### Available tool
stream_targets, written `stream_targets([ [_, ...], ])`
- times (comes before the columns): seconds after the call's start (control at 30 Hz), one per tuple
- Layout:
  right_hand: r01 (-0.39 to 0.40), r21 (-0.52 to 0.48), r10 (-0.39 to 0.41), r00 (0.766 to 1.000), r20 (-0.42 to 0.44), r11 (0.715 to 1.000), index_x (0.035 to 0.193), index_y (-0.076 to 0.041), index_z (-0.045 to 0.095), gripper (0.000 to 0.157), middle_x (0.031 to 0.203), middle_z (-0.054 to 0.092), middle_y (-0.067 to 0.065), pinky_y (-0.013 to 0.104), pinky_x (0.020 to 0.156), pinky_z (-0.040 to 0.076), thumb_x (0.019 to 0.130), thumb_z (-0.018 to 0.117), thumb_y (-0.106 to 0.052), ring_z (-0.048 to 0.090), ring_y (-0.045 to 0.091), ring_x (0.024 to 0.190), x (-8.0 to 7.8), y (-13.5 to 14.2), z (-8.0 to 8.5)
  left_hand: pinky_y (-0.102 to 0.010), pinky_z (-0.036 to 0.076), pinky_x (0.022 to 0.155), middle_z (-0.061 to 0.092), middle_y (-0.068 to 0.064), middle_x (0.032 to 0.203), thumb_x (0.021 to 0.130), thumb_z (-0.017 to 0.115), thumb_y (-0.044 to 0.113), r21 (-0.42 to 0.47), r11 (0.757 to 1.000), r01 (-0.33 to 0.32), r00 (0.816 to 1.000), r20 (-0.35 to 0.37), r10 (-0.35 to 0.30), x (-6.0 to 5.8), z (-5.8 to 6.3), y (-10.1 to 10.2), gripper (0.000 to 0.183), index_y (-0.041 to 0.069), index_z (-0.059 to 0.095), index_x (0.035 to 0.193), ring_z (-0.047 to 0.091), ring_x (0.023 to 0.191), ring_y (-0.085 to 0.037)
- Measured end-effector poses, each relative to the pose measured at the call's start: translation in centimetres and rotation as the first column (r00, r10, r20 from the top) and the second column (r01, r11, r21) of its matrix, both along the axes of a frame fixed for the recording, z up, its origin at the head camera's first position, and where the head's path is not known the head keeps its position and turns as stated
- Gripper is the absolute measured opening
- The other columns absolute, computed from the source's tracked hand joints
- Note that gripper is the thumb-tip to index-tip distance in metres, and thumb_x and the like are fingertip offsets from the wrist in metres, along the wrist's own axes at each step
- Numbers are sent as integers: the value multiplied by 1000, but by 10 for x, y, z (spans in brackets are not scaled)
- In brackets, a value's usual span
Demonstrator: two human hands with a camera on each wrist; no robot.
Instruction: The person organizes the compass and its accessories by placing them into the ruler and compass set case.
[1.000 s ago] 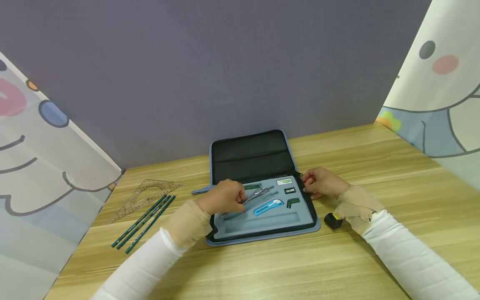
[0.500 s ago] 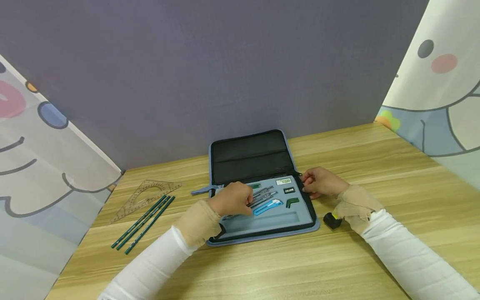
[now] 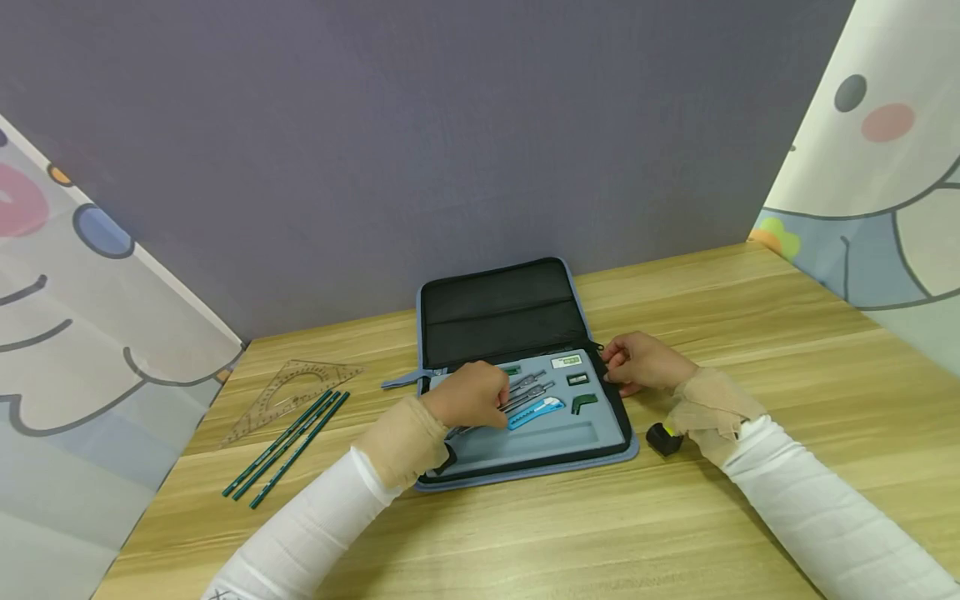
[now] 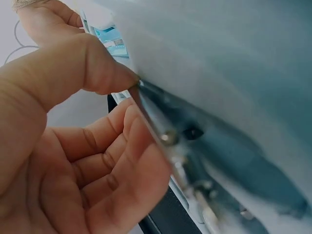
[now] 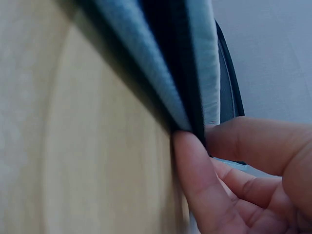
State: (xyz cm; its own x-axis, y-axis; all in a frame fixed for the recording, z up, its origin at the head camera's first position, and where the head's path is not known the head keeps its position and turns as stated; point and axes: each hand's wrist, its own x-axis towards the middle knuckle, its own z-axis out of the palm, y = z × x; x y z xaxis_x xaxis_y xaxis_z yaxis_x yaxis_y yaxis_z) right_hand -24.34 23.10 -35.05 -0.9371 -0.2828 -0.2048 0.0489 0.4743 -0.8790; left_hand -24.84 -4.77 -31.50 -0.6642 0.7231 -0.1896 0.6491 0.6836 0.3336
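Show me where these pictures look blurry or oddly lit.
Head view: the pencils are fairly crisp, with faint shadow below the left sleeve; left wrist view: the metal compass is blurred, the tray hazy and pale; right wrist view: the case edge and the wooden table are soft.

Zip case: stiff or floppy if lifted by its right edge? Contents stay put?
The zip case probably flexes where its lid folds open. Its fabric-looking rim, pinched by the right hand, seems likely to give. The blue knife may slide out on tilting: no strap shows over it.
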Motion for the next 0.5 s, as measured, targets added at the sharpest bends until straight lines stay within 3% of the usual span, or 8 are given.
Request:
stream_targets([
  [0.23,-8,5,8,1000,-8,1000,113,17,44,35,84,48,8,27,60,55,83,59,5,54,12,64,-1,1,0,-25,45,65,57,2,75,77,72,4,-3,1000,-15,999,30,15,-2,1,-1,13,5,65,88,49,61,-9],
  [0.5,-11,-2,11,1000,-5,1000,115,18,44,37,84,49,8,27,60,55,84,59,5,54,12,64,-1,1,-1,-26,46,67,58,2,81,79,72,6,-7,1000,-24,999,34,24,-2,0,-3,13,7,64,89,52,69,-11],
])
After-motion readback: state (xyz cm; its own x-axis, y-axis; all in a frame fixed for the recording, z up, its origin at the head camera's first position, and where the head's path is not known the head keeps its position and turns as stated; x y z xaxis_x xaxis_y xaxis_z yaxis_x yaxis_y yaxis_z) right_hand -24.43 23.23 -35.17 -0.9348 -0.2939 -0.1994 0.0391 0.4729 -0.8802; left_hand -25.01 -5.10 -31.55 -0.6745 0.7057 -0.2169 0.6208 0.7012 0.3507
